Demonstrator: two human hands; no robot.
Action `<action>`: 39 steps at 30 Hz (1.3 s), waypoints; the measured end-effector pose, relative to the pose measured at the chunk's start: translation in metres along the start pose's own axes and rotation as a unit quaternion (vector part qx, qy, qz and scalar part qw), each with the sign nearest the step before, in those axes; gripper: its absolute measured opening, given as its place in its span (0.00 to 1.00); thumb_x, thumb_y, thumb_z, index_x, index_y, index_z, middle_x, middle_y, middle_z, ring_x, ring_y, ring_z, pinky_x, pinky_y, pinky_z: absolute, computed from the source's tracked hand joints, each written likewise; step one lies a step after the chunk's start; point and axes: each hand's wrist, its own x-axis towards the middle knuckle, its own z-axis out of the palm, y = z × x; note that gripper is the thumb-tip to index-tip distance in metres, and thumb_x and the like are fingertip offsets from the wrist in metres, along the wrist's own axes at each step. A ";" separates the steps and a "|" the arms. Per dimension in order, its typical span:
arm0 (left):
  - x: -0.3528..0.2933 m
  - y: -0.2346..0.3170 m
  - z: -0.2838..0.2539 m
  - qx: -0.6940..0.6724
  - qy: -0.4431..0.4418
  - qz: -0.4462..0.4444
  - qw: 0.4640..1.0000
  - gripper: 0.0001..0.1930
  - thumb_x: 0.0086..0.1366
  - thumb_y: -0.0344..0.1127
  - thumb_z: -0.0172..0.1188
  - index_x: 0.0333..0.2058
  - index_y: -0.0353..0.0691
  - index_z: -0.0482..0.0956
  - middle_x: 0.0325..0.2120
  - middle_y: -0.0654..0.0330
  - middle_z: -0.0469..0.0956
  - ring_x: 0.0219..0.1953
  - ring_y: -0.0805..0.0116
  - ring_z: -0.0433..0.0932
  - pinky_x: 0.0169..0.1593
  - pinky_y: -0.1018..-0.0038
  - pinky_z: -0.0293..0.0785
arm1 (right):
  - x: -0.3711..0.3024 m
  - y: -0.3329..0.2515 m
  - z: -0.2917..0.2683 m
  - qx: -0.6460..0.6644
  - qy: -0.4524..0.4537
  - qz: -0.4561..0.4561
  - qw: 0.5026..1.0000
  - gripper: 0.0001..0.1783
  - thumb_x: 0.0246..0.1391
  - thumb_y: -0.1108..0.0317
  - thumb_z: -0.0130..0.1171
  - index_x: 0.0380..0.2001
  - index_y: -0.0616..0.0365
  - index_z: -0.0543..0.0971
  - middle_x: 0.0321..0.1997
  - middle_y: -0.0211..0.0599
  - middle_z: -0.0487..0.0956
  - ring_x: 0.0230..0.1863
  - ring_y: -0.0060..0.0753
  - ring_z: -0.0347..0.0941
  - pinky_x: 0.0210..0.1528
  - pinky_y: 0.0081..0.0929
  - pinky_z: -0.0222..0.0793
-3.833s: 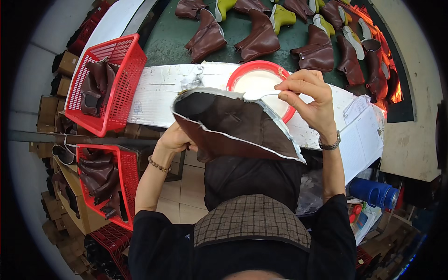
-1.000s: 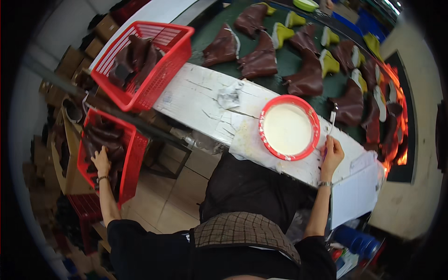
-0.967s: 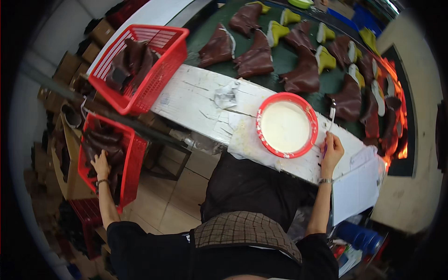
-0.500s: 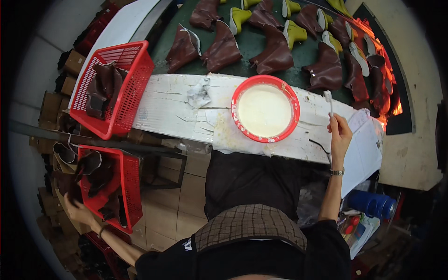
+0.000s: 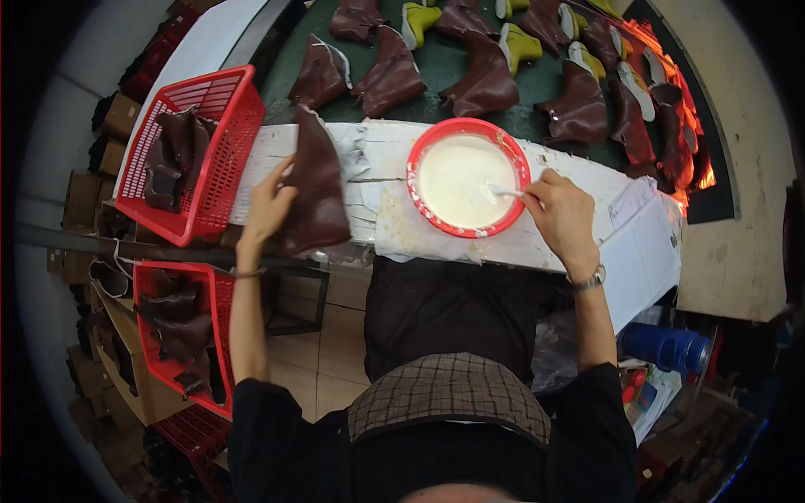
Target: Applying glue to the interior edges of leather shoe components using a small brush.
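A dark brown leather boot upper stands tilted over the white board, left of the bowl. Its back edge is gripped between the thumb and fingers of my left hand. In my right hand is a small white-coated brush, pinched between thumb and fingers. The brush's tip dips into cream-coloured liquid, which looks like glue, in a red round bowl. My fingers are beside the bowl's right rim.
Brown boot uppers and yellow-green boot forms cover the green surface beyond, near an orange glowing heater. Red baskets with more uppers stand left. A crumpled cloth lies behind the held upper; a blue flask sits right.
My left hand has come from the lower red basket to the white board, bringing a boot upper. My right hand has moved left and lowered the brush into the bowl.
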 end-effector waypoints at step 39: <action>-0.033 0.185 0.047 -0.325 0.035 0.051 0.944 0.15 0.60 0.19 0.68 0.47 0.27 0.83 0.36 0.61 0.85 0.35 0.77 0.82 0.40 0.79 0.79 | 0.002 -0.050 0.004 0.345 0.169 -0.058 0.921 0.10 0.46 0.67 0.76 0.34 0.49 0.89 0.32 0.22 0.80 0.35 0.20 0.73 0.48 0.27 0.56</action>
